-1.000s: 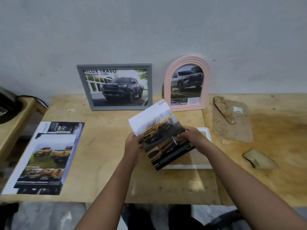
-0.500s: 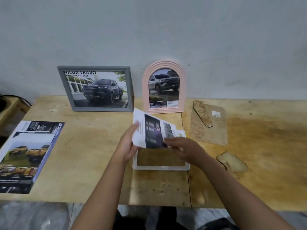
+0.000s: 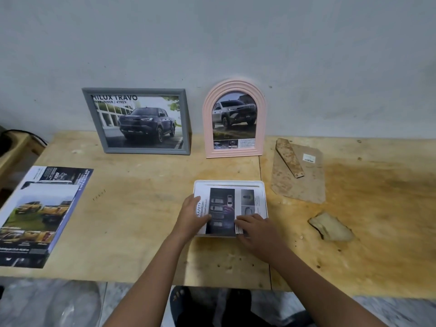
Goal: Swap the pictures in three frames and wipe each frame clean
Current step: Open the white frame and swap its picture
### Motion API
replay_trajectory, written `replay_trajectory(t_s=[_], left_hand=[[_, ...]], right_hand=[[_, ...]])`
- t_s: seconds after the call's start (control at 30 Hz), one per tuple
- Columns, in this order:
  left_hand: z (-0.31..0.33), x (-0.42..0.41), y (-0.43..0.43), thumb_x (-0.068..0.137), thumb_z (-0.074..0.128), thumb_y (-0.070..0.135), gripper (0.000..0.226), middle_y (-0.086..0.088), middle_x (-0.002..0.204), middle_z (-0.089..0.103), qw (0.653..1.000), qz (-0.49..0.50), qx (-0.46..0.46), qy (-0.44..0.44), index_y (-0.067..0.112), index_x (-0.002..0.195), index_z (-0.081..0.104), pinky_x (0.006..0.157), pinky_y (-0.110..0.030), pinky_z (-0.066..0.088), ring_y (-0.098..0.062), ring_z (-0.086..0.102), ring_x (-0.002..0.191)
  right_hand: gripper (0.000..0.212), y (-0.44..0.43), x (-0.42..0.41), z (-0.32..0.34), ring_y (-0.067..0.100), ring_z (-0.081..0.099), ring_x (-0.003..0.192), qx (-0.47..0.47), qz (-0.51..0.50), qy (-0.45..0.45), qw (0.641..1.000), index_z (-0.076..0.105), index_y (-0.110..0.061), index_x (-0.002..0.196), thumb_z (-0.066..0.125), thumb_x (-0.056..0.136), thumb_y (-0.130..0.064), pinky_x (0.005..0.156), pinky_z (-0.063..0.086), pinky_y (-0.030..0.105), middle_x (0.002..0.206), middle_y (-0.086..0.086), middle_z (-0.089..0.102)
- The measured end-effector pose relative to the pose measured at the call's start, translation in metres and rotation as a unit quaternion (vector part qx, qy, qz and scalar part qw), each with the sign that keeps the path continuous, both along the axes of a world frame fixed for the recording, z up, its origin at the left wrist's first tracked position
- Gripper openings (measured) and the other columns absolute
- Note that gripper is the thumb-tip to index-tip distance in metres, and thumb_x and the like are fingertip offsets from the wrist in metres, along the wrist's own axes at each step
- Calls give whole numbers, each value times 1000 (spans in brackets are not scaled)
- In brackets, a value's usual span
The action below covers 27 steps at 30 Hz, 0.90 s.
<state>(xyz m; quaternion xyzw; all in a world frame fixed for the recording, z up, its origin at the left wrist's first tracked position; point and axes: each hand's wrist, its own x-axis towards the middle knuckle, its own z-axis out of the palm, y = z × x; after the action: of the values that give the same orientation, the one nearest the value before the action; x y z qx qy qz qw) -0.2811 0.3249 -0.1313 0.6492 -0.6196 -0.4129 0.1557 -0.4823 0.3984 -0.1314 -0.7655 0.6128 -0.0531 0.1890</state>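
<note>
A white frame (image 3: 259,184) lies flat on the wooden table, back side up. A printed picture (image 3: 226,204) with dark car images and the word SAFETY lies inside it. My left hand (image 3: 192,214) presses the picture's left edge with its fingers spread flat. Fingers of my right hand (image 3: 253,226) press down on the picture's lower right corner. A grey frame (image 3: 138,121) with a dark pickup picture leans against the wall. To its right a pink arched frame (image 3: 234,119) with a silver pickup picture also leans there.
A brown backing board (image 3: 304,182) with its stand lies right of the white frame. A crumpled tan cloth (image 3: 331,226) sits nearer the front right. Car brochures (image 3: 40,213) lie at the table's left. A side table (image 3: 14,147) stands left.
The picture was held up in both hands, then flipped over and laid down into the white frame. Both hands now press it flat.
</note>
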Motion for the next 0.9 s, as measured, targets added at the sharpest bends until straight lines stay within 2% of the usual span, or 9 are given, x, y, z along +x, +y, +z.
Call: replay_trajectory(t_s=[0.1, 0.17, 0.23, 0.3, 0.4, 0.47, 0.6, 0.73, 0.9], left_hand=[[-10, 4, 3, 86, 61, 39, 83, -9, 158, -1, 984, -132, -7, -123, 12, 149, 15, 117, -43, 16, -27, 8, 145], [-18, 7, 6, 88, 51, 49, 81, -12, 158, -7, 960, -171, -45, -219, 13, 148, 11, 117, -47, 11, -29, -1, 146], [-20, 8, 7, 90, 44, 53, 78, -11, 158, -8, 950, -165, -81, -252, 13, 148, 10, 116, -47, 8, -27, -5, 146], [-21, 7, 9, 94, 37, 50, 74, -8, 158, -12, 947, -189, -98, -241, 14, 150, 3, 118, -40, 1, -23, -9, 146], [-24, 3, 10, 98, 31, 45, 65, -4, 159, -7, 933, -251, -112, -231, 19, 150, 1, 118, -30, 3, -18, -4, 147], [-22, 3, 10, 99, 30, 42, 61, -3, 159, 1, 923, -279, -120, -235, 18, 150, 7, 118, -30, 9, -18, 4, 147], [-17, 2, 5, 96, 36, 36, 57, -5, 157, 16, 926, -282, -126, -218, 18, 147, 20, 115, -33, 20, -20, 17, 144], [-14, -3, -7, 90, 45, 29, 40, -1, 138, 42, 932, -275, -158, -174, 19, 129, 43, 100, -28, 38, -16, 41, 121], [-10, -28, -21, 92, 44, 21, 29, -4, 130, 43, 928, -280, -186, -159, 12, 118, 51, 90, -23, 41, -17, 44, 115]], right_hand=[[45, 1, 6, -5, 12, 37, 132, 20, -19, 11, 1000, 46, -27, 135, 44, 93, -41, 99, 35, 31, 143, -10, 44], [51, 1, 9, -11, 12, 30, 137, 35, -29, 17, 999, 41, -28, 139, 41, 92, -47, 106, 30, 33, 147, -9, 37], [61, 0, 14, -11, 13, 28, 138, 45, -50, 16, 998, 41, -27, 138, 27, 87, -58, 108, 28, 35, 147, -9, 36], [68, -1, 18, -9, 15, 31, 137, 37, -76, 3, 996, 47, -26, 134, 17, 83, -59, 107, 29, 36, 145, -5, 40], [42, -2, 23, -7, 18, 38, 131, 15, -123, 1, 992, 53, -22, 126, 41, 90, -41, 102, 35, 36, 137, 0, 46], [35, -2, 26, -4, 18, 40, 128, 19, -155, -1, 988, 54, -21, 123, 51, 89, -30, 99, 37, 36, 134, -1, 47], [35, -6, 31, 6, 16, 39, 127, 63, -195, 4, 979, 51, -23, 124, 51, 89, -28, 98, 38, 34, 136, -5, 42], [34, -10, 33, 12, 14, 37, 125, 79, -215, 2, 973, 50, -26, 123, 52, 89, -29, 99, 34, 32, 133, -8, 40], [20, -16, 11, 11, 14, 51, 108, 73, -246, -100, 961, 62, -22, 105, 51, 88, -21, 88, 42, 28, 114, -8, 55]])
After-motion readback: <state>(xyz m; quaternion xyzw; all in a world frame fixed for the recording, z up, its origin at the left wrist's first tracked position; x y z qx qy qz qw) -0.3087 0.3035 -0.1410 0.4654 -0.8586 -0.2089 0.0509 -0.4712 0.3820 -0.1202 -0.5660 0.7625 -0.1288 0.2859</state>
